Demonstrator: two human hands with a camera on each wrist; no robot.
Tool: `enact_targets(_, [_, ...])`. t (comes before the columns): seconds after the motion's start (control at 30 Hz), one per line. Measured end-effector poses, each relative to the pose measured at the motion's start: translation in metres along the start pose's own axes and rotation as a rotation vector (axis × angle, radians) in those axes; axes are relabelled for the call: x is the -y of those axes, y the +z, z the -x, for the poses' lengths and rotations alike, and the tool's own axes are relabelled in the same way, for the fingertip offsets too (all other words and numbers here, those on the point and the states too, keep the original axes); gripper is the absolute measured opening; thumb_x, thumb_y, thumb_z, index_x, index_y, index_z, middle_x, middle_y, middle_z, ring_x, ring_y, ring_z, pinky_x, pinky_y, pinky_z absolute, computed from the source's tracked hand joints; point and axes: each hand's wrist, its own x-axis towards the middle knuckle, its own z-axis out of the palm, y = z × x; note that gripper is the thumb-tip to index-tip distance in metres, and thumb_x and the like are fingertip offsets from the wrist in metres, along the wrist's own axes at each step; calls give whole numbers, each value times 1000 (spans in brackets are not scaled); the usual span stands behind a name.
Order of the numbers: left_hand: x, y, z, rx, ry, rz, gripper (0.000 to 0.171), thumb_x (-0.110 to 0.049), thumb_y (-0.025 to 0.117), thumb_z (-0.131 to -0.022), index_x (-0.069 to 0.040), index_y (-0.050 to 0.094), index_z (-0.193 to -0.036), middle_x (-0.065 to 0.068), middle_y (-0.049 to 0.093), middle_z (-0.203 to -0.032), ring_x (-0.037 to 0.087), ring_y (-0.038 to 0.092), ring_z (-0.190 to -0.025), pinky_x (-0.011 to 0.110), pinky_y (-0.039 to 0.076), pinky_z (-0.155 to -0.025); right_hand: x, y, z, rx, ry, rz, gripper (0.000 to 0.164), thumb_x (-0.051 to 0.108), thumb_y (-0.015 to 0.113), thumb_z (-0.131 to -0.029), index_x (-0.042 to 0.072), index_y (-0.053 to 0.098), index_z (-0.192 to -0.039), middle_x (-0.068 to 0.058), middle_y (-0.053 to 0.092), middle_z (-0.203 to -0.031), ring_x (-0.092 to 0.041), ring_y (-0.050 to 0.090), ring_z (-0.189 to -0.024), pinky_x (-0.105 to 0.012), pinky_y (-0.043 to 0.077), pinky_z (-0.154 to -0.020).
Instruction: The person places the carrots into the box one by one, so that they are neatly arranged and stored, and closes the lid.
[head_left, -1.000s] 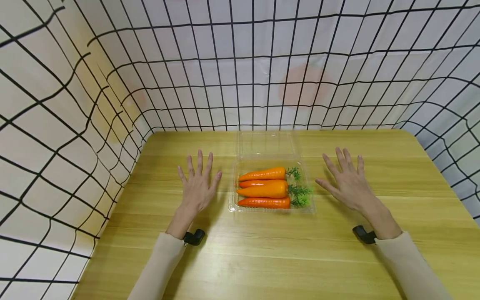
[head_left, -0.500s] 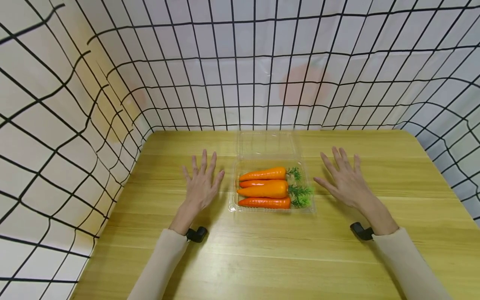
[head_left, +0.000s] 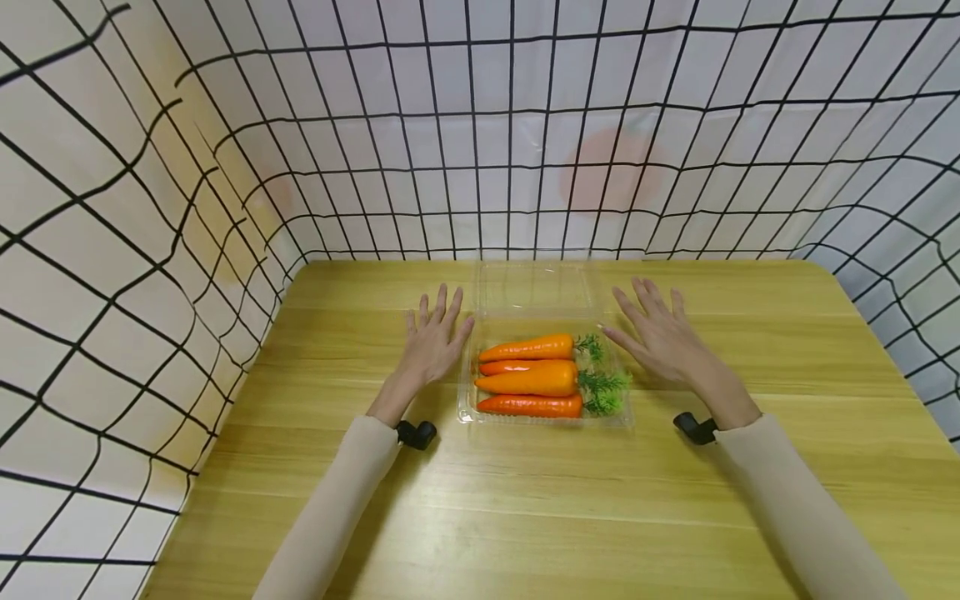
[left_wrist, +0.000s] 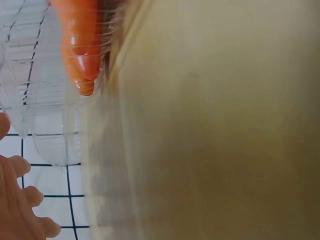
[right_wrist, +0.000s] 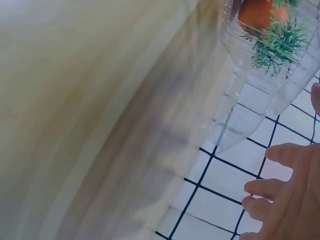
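Several orange carrots with green tops lie side by side in a clear plastic clamshell box in the head view. Its transparent lid is folded back toward the far edge of the table. My left hand hovers just left of the box, fingers spread, thumb tip close to its left side. On the other side, my right hand has its fingers spread too, with the thumb overlapping the box's upper right corner. Both hands hold nothing. The left wrist view shows carrot tips through the ribbed wall.
The box stands on a light wooden table. Behind it and along both sides rises a white wall covering with a black grid. A small black camera is strapped to the left wrist, and another to the right.
Both hands have moved inward and slightly forward, closing in on the box from left and right. The box, its lid and the carrots have stayed in place.
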Motion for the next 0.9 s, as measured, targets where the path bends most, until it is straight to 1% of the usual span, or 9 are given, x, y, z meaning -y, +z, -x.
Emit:
enact_targets(0.1, [0,0,-10,30,7,85,66,-48,24,-112,-16,10,-168,17,1,-175,51,0,-159,71,-2,-127,0,1,-10,36,5,-40,82,59,33,-109,6,10,-167,-24,-7,-172,-45,-4,-161,-68,-12,-126])
enact_targets(0.23, [0,0,-21,73,3,272,66,-44,22,-113,-10,9,-167,18,2,-175,50,-1,-159,69,-9,-126,-1,2,-22,70,16,-87,84,59,31,-109,2,6,-166,-25,-6,-172,-46,-3,-160,-66,-13,-126])
enact_targets(0.33, [0,0,-27,96,-6,375,67,-45,19,-113,-6,8,-167,17,1,-175,48,-1,-159,67,-12,-126,-3,2,-29,90,34,-125,85,59,29,-109,0,2,-165,-24,-4,-172,-45,-3,-161,-64,-12,-127])
enact_targets(0.47, [0,0,-32,110,-31,444,68,-46,16,-113,-3,9,-166,15,4,-175,43,1,-161,61,-9,-129,-5,2,-37,118,40,-194,85,57,27,-110,-6,3,-163,-27,-2,-172,-46,-2,-160,-62,-8,-129])
enact_targets(0.53, [-1,0,-34,119,-44,492,70,-48,15,-113,-2,9,-166,14,5,-175,37,3,-162,55,-5,-132,-7,2,-40,133,36,-239,85,55,26,-111,-9,4,-162,-30,-1,-171,-48,-1,-159,-63,-5,-129])
enact_targets(0.63, [-3,-2,-37,126,-60,581,73,-51,18,-113,-1,10,-166,13,7,-175,29,6,-163,45,3,-134,-9,3,-45,150,43,-317,84,53,24,-112,-12,5,-161,-32,0,-170,-50,0,-159,-63,-3,-129])
enact_targets(0.73, [-4,-3,-39,136,-69,636,72,-50,20,-113,-1,11,-165,11,7,-176,24,7,-163,40,7,-134,-9,4,-46,158,60,-394,82,53,24,-112,-10,7,-162,-31,3,-170,-51,2,-158,-63,1,-129])
enact_targets(0.9, [-5,-4,-39,140,-63,671,68,-45,21,-114,-1,11,-165,13,8,-175,24,7,-163,40,7,-134,-6,5,-45,155,86,-492,81,57,27,-111,-2,10,-165,-24,6,-173,-48,5,-159,-64,4,-129])
